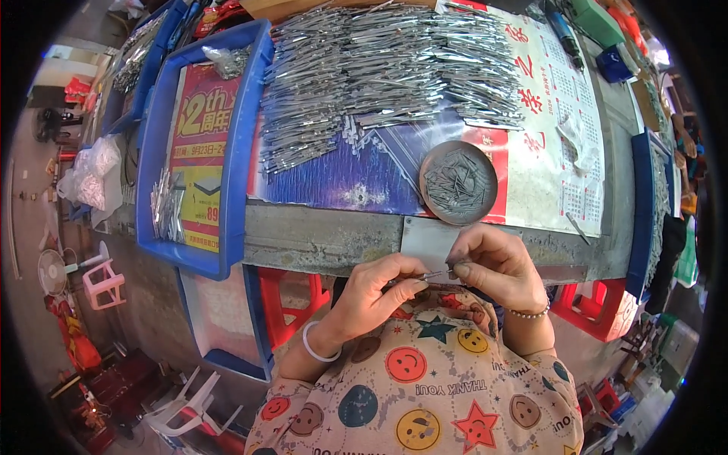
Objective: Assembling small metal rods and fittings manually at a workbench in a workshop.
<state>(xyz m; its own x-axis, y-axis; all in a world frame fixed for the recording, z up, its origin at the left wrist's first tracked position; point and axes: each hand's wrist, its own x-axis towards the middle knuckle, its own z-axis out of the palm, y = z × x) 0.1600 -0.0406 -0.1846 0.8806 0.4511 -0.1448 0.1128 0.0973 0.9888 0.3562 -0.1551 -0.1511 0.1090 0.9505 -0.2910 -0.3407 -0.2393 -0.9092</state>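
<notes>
Close to the table's front edge, my left hand (384, 288) pinches a thin metal rod (434, 274) between thumb and fingers. My right hand (497, 271) is closed at the rod's other end, its thumb and forefinger together on a small part too tiny to make out. Just beyond my right hand stands a round metal bowl (426, 199) holding many short grey metal pins (459, 182). Across the far side of the table lie rows of slim silvery metal pieces (356, 68), heaped in several bands on printed paper sheets.
On the left a blue tray (237, 152) lined with printed paper holds a few metal pieces (167, 205). A single rod (578, 229) lies near the right front. White crumpled plastic (580, 140) rests on the calendar sheet. Another blue tray (641, 205) stands at the right edge. Red stools (292, 299) are below.
</notes>
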